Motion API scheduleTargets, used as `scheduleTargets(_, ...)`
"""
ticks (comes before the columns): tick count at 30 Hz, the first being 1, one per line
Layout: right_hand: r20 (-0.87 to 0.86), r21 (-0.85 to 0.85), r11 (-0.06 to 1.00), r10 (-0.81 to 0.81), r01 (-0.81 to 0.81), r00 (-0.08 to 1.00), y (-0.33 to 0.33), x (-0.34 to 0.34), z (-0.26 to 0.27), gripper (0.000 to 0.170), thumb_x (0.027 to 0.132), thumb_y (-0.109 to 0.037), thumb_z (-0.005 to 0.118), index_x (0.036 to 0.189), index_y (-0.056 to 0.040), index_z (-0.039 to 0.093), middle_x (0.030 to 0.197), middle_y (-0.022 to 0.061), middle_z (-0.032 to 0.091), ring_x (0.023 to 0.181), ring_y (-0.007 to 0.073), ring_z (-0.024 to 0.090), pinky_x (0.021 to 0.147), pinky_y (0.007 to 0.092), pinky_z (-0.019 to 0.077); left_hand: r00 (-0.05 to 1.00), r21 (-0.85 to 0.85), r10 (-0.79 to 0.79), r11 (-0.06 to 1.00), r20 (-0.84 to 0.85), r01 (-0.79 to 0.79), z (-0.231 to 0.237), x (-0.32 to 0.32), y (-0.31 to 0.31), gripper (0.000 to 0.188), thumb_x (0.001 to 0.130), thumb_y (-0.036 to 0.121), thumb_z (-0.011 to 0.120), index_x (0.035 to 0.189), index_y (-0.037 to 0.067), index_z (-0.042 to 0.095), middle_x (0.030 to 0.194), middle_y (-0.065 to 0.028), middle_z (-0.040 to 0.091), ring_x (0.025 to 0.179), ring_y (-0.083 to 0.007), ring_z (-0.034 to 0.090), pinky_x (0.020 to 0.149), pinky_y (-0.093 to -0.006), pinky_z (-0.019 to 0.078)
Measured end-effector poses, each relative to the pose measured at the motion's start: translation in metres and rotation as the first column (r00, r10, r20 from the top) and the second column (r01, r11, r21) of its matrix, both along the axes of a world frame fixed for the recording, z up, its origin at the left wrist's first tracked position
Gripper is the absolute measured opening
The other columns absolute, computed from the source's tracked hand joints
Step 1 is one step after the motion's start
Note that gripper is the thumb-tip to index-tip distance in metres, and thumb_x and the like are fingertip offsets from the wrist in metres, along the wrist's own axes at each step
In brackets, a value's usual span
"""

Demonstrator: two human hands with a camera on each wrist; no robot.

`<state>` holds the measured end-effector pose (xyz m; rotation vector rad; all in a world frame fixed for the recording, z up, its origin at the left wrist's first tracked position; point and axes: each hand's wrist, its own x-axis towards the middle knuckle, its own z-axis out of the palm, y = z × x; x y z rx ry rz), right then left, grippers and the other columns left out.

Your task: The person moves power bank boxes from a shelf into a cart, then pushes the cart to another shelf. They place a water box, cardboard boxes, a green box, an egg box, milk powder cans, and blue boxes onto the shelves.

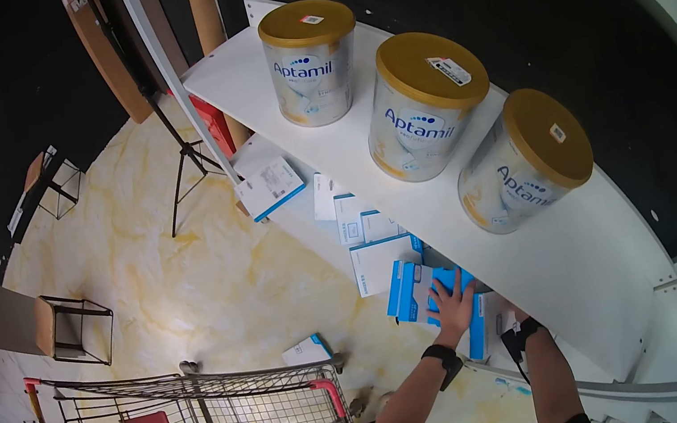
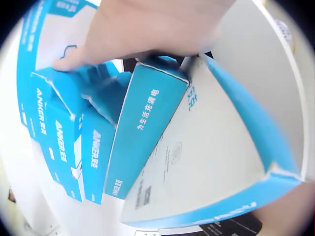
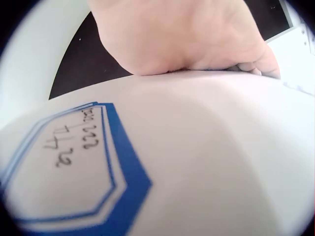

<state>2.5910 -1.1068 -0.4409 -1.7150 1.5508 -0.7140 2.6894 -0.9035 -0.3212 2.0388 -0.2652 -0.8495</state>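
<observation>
My left hand lies with spread fingers on blue and white boxes on the lower shelf. In the left wrist view, the hand is over several blue ANKER boxes, beside a tilted white box with blue edges. My right hand is mostly hidden under the upper shelf in the head view, near a white and blue box. The right wrist view shows that hand against a white surface with a blue outlined label; its fingertips are partly hidden.
Three Aptamil cans with gold lids stand on the upper white shelf. More boxes lie along the lower shelf. A wire shopping cart is at lower left, with a box on the floor beside it. A black tripod stands behind.
</observation>
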Motion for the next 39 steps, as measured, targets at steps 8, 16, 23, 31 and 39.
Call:
scheduleTargets(8,-0.091,0.03,0.995,0.097,-0.095,0.991,-0.038,0.008,0.011,0.047,0.086,-0.039,0.043,0.113,-0.0008,0.048,0.115,0.0177,0.05,0.105,0.0292,0.049,0.09,0.0388,0.0367,0.97,-0.202,-0.222,0.95,0.101,0.239,-0.016,-0.009,-0.036,0.076,0.074,0.059,0.047,0.135,0.023,0.022,0.143,-0.0166,0.002,0.125,-0.0494,-0.005,0.09,-0.0693,-0.0015)
scheduleTargets(16,-0.201,0.088,0.982,0.183,-0.168,0.962,-0.041,-0.004,0.013,0.047,0.086,-0.037,0.043,0.115,-0.001,0.047,0.117,0.0176,0.049,0.106,0.0292,0.048,0.09,0.0381,0.036,0.849,0.011,-0.39,0.91,0.356,0.414,-0.002,-0.012,-0.023,0.089,0.061,0.063,0.058,0.135,0.023,0.026,0.143,-0.0143,0.003,0.127,-0.0464,-0.004,0.089,-0.0698,0.0022)
scheduleTargets(23,-0.269,0.156,0.962,0.261,-0.226,0.927,-0.027,-0.01,0.02,0.046,0.086,-0.036,0.043,0.116,-0.0011,0.045,0.118,0.0175,0.048,0.107,0.0293,0.047,0.091,0.0376,0.0355,0.863,-0.006,-0.411,0.902,0.293,0.432,0.018,-0.017,-0.025,0.099,0.053,0.062,0.065,0.135,0.022,0.027,0.142,-0.0182,0.003,0.128,-0.0457,0.001,0.089,-0.0699,0.0063)
scheduleTargets(31,-0.326,0.197,0.949,0.3,-0.246,0.896,-0.004,-0.013,0.08,0.046,0.087,-0.034,0.043,0.118,-0.0012,0.044,0.12,0.0175,0.047,0.108,0.0294,0.046,0.092,0.0369,0.0348,0.878,-0.036,-0.346,0.925,0.331,0.378,-0.005,-0.038,-0.032,0.102,0.053,0.056,0.068,0.136,0.018,0.023,0.141,-0.0223,0.004,0.128,-0.0461,0.002,0.091,-0.068,0.0097)
scheduleTargets(39,-0.386,0.232,0.943,0.313,-0.237,0.868,0.035,-0.025,0.152,0.045,0.087,-0.033,0.043,0.12,-0.0013,0.043,0.122,0.0174,0.046,0.11,0.0295,0.045,0.093,0.0363,0.0341,0.856,-0.266,-0.306,0.859,0.416,0.437,-0.065,-0.047,-0.01,0.083,0.066,0.038,0.065,0.135,0.017,0.022,0.142,-0.0161,0.011,0.126,-0.0447,0.014,0.098,-0.0505,0.026)
